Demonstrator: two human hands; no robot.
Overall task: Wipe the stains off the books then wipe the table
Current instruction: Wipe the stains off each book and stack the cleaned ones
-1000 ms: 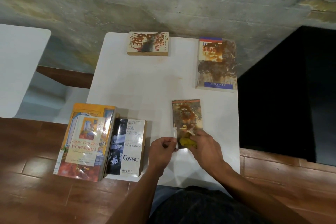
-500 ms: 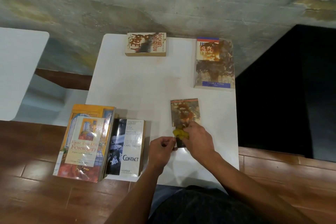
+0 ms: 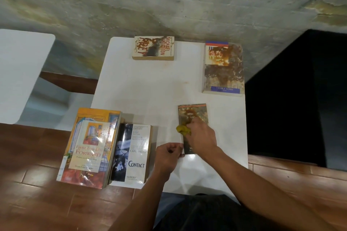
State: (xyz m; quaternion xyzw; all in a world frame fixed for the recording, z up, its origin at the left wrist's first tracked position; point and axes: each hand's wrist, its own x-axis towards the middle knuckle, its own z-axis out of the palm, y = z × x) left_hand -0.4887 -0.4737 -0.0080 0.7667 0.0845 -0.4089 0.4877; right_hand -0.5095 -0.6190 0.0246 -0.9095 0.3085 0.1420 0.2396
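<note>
A small dark paperback (image 3: 193,114) with brown stains lies on the white table (image 3: 150,95) near its front right. My right hand (image 3: 201,137) grips a yellow cloth (image 3: 183,129) and presses it on the book's middle. My left hand (image 3: 168,156) pinches the book's near left corner. A stained "Prey" paperback (image 3: 154,48) lies at the table's far edge. A larger, heavily stained book (image 3: 223,69) lies at the far right.
Two books sit at the table's front left: "From This Day Forward" (image 3: 90,148) atop a stack and "Contact" (image 3: 133,154) beside it. Another white table (image 3: 20,73) stands to the left. A black surface (image 3: 300,99) borders the right. A rough wall runs behind.
My right hand has slid the yellow cloth up the small book, from its near end to its middle. My left hand stays at the book's near corner.
</note>
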